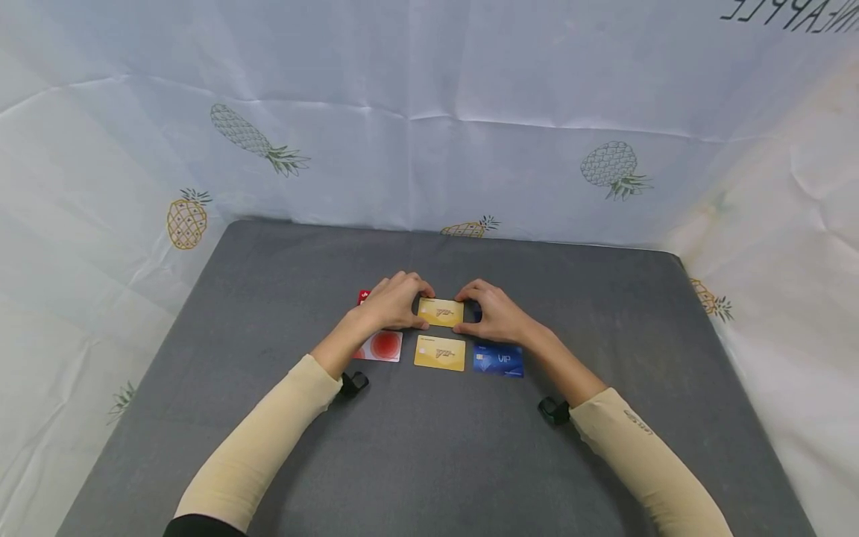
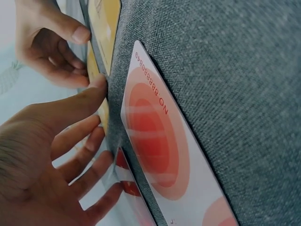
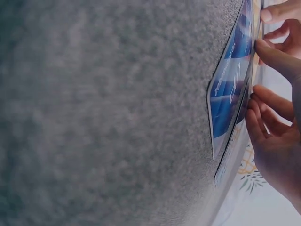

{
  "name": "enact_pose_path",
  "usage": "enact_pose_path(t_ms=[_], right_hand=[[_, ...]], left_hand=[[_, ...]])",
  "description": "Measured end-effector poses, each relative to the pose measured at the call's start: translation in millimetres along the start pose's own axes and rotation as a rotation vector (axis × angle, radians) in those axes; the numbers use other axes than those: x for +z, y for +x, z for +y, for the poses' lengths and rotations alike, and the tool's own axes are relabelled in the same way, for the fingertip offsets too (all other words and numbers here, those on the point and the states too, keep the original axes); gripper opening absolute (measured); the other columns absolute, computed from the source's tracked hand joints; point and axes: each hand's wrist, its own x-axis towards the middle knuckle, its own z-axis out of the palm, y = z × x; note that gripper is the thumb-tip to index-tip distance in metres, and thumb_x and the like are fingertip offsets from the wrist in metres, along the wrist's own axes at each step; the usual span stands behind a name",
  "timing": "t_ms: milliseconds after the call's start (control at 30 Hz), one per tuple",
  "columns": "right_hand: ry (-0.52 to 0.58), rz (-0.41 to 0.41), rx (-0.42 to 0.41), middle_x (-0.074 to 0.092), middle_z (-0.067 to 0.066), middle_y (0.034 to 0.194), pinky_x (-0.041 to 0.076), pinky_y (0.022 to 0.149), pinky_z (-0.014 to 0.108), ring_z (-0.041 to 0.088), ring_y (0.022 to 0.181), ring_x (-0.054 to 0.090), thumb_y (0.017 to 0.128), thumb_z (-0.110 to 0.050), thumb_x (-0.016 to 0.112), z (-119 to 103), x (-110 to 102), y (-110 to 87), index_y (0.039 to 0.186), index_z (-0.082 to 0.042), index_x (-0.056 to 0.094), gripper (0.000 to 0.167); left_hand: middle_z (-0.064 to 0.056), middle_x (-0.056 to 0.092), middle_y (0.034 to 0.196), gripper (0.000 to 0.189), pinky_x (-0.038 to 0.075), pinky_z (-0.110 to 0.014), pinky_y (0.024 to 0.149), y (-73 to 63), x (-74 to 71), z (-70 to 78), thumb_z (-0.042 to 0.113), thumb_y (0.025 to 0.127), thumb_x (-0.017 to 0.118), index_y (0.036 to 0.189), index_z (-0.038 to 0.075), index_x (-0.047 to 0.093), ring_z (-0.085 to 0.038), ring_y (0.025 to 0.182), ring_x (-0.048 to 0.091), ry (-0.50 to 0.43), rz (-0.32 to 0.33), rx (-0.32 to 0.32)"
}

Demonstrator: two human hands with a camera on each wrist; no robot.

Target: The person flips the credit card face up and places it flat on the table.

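Both hands meet at a gold card [image 1: 441, 312] in the back row on the table. My left hand [image 1: 396, 300] grips its left end, thumb at the near corner and fingertips at the far one. The right end is held the same way by my right hand [image 1: 493, 313]. Below the left hand lies a white card with red circles [image 1: 382, 347]; a red card [image 1: 363, 296] is mostly hidden behind that hand. A second gold card [image 1: 439, 353] lies in front of the held one. Nearest the right wrist is a blue VIP card [image 1: 498, 359]. The right hand mostly covers a dark blue card [image 1: 477, 310].
The cards lie in two short rows on a grey cloth-covered table [image 1: 416, 455]. White pineapple-print curtains [image 1: 416, 171] hang behind it and at both sides. A dark camera [image 1: 354, 383] sits at the left wrist, another dark camera [image 1: 553, 411] at the right.
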Motion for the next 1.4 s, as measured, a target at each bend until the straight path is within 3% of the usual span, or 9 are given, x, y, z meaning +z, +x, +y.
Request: enact_pose_path(t_ms=[467,900,1167,1400], right_hand=[[0.068,0.013,0.015,0.065,0.019,0.142,0.053,0.114,0.056,0.036,0.133,0.065,0.091,-0.03,0.089,3,-1,-8.1,0.14,-0.001,0.068,0.06],[0.064,0.042,0.078,0.065,0.019,0.144,0.052,0.115,0.06,0.038,0.135,0.065,0.091,-0.035,0.088,12,-22,-31.2,0.145,-0.002,0.065,0.067],[0.059,0.061,0.106,0.067,0.019,0.142,0.052,0.113,0.061,0.038,0.13,0.066,0.089,-0.031,0.09,25,-31,-50.3,0.143,-0.002,0.066,0.066],[0.036,0.063,0.128,0.068,0.021,0.141,0.052,0.112,0.063,0.04,0.131,0.066,0.089,-0.031,0.09,36,-39,-62.0,0.142,0.0,0.067,0.066]], left_hand=[[-0.008,0.065,0.142,0.055,0.049,-0.052,0.11,-2.1,0.3,6.4,0.031,0.091,0.089,0.141,0.015,0.071,-0.031,0.13,0.057,0.003,-0.018,-0.042],[-0.009,0.066,0.14,0.057,0.05,-0.054,0.107,2.7,-2.2,14.1,0.038,0.093,0.084,0.142,0.011,0.07,-0.029,0.127,0.057,0.041,-0.029,0.006],[-0.008,0.067,0.139,0.057,0.052,-0.051,0.107,13.5,1.8,30.3,0.041,0.095,0.081,0.143,0.012,0.07,-0.028,0.126,0.057,0.023,-0.046,0.042],[-0.008,0.065,0.145,0.056,0.05,-0.051,0.116,26.9,4.7,49.9,0.039,0.098,0.079,0.146,0.012,0.067,-0.028,0.134,0.057,0.022,-0.092,0.072]])
